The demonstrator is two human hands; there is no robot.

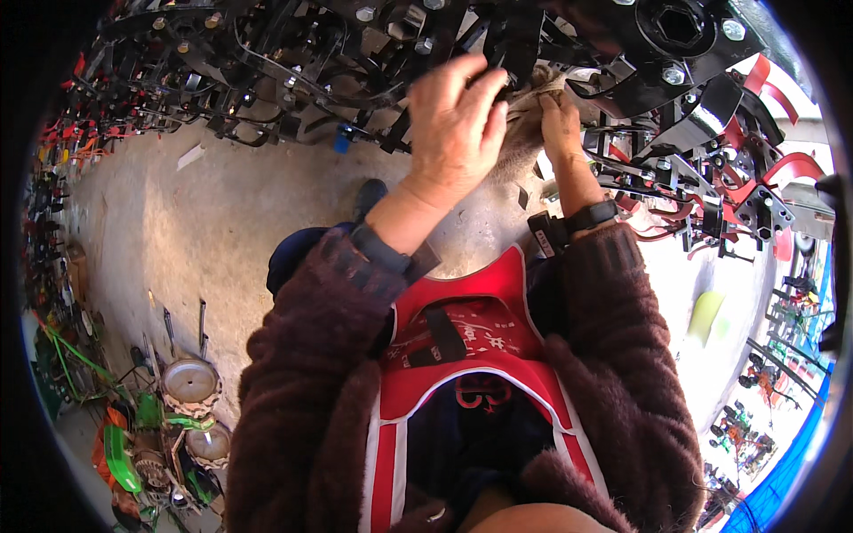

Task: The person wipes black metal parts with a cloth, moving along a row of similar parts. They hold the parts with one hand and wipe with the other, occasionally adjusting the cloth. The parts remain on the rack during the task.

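Note:
My right hand [561,130] grips a beige-brown cloth [523,136], which looks like coarse sacking and hangs in folds among black metal parts. To its left, my left hand [453,130] is raised with its back towards me and its fingers apart. Nothing shows in it, though its palm is hidden. Just beyond both hands is a black-painted steel machine frame [513,40] with bolts and curved blades. At the upper right, a black steel plate [706,40] carries a large hexagonal socket and bright bolts.
Curved black tines [280,80] crowd the upper left. Red curved blades [793,170] stick out at the right. Small machines with metal wheels [191,386] and green parts stand on the concrete floor [233,186] at the lower left. A blue sheet [780,480] lies at the lower right.

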